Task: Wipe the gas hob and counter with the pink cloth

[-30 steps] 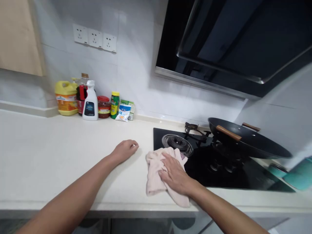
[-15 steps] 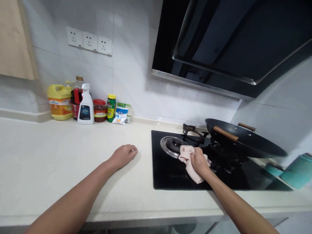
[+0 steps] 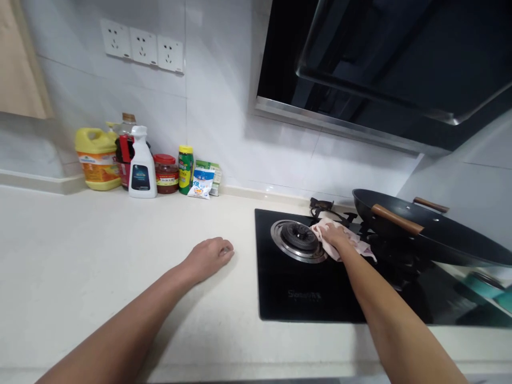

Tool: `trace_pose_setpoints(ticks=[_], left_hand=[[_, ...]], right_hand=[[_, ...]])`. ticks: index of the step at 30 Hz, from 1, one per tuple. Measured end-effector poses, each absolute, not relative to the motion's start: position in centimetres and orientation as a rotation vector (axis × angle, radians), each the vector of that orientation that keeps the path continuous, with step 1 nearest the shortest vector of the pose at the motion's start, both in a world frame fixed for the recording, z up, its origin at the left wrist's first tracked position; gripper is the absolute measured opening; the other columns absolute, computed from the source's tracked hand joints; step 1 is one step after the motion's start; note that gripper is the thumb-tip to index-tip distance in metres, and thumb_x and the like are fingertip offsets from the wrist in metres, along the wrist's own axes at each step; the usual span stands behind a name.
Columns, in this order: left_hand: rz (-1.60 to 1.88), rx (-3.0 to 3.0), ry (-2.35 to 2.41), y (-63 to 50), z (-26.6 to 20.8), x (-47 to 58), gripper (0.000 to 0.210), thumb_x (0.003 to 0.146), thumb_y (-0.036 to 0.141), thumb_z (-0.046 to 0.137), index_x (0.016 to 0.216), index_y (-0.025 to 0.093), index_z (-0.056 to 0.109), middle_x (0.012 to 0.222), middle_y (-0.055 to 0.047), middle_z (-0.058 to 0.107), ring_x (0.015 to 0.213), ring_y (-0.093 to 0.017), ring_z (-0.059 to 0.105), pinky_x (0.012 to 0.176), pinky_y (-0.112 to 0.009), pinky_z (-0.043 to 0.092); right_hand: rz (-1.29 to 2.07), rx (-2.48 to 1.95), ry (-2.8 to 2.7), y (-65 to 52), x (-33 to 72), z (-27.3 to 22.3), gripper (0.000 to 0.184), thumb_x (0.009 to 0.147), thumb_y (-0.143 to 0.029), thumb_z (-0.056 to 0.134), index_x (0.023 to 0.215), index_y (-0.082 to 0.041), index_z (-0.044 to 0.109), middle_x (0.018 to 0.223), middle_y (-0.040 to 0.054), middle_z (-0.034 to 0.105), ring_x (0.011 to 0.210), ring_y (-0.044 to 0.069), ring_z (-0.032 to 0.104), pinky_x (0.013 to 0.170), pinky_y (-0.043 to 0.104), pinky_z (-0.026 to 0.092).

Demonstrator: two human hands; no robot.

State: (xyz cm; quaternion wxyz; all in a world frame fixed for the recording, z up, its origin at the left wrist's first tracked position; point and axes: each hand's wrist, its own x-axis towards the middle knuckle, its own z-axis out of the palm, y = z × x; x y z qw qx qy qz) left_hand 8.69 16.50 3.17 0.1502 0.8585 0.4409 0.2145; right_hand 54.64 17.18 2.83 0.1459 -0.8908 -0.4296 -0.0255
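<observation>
My right hand (image 3: 335, 234) presses a pale pink cloth (image 3: 333, 250) against the black glass hob (image 3: 288, 296), just right of the round burner (image 3: 301, 237). The cloth spreads out under the palm and past the fingers toward the right. Much of it is hidden by the hand and forearm. To the left of the hob, my left hand (image 3: 210, 257) rests on the pale countertop (image 3: 224, 304). Its fingers are curled in, and nothing shows in them.
A black wok (image 3: 432, 229) with wooden handles stands on the hob's right side. A loose pan support (image 3: 326, 208) lies behind the burner. Along the wall stand a white spray bottle (image 3: 142, 168), a yellow jug (image 3: 98, 160) and several jars and packets. The range hood (image 3: 360, 69) hangs above.
My right hand has moved the cloth back and to the burner's right side, flattening it from a bunched shape. The left hand stays on the counter. The camera view has shifted slightly.
</observation>
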Motion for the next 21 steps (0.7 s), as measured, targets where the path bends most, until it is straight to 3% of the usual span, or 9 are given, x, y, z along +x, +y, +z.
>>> trace_pose_setpoints(ticks=[3,10,16,21], left_hand=[[0.615,2.463,1.267,16.5,3.3,8.6,0.035,0.089,0.041,0.047,0.102,0.022,0.074,0.104,-0.007,0.074,0.094,-0.026,0.067,0.081,-0.034,0.047],[0.555,2.497,1.247,16.2,3.8,9.0,0.038,0.089,0.041,0.046,0.106,0.02,0.074,0.103,-0.01,0.074,0.093,-0.028,0.067,0.079,-0.035,0.047],[0.582,2.492,1.203,16.1,3.8,8.9,0.037,0.086,0.04,0.048,0.103,0.02,0.074,0.105,-0.009,0.075,0.095,-0.027,0.067,0.08,-0.034,0.047],[0.649,2.471,1.183,16.4,3.7,8.7,0.037,0.086,0.041,0.048,0.1,0.02,0.074,0.1,-0.009,0.076,0.089,-0.025,0.068,0.078,-0.032,0.048]], right_hand=[[-0.076,-2.593,-1.165,15.8,53.5,2.2,0.06,0.096,-0.056,0.028,0.139,-0.023,0.053,0.147,0.0229,0.042,0.132,0.047,0.042,0.098,0.07,0.032],[-0.164,-2.581,-1.261,9.6,49.0,1.6,0.054,0.099,-0.045,0.027,0.132,-0.013,0.055,0.143,0.0215,0.045,0.13,0.04,0.045,0.103,0.056,0.037],[-0.161,-2.418,-1.563,3.4,43.8,1.2,0.052,0.095,-0.059,0.039,0.127,-0.021,0.056,0.142,0.0148,0.047,0.127,0.036,0.046,0.101,0.054,0.037],[-0.274,-2.11,-1.771,-0.2,38.1,0.7,0.04,0.091,-0.055,0.051,0.114,-0.023,0.059,0.133,0.0125,0.054,0.119,0.033,0.048,0.096,0.052,0.039]])
